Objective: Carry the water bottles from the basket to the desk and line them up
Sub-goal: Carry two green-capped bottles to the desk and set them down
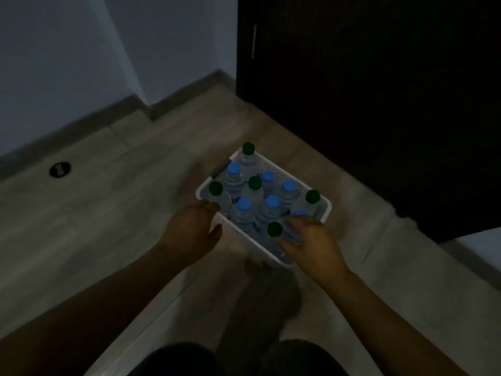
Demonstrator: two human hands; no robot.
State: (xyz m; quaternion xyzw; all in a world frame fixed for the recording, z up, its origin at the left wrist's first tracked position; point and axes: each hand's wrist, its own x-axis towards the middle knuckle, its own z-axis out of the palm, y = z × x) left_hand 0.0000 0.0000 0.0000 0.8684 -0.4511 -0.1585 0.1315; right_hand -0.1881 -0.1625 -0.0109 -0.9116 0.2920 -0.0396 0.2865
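A white plastic basket (pixel 326 210) stands on the floor, packed with several upright water bottles. Some have blue caps (pixel 244 204), others green caps (pixel 248 148). My left hand (pixel 189 234) is at the basket's near left corner, fingers curled over the rim beside a green-capped bottle (pixel 215 188) and thumb on the outside wall. My right hand (pixel 314 245) reaches into the near right side. Its fingers and thumb wrap round a blue-capped bottle (pixel 300 213), next to a green cap (pixel 274 229). No desk is in view.
The room is dim. A tall dark cabinet (pixel 366 104) rises right behind the basket. A pale wall (pixel 54 63) with a skirting board runs along the left. A round black disc (pixel 60 169) lies on the wood floor. My legs (pixel 260 294) are below the basket.
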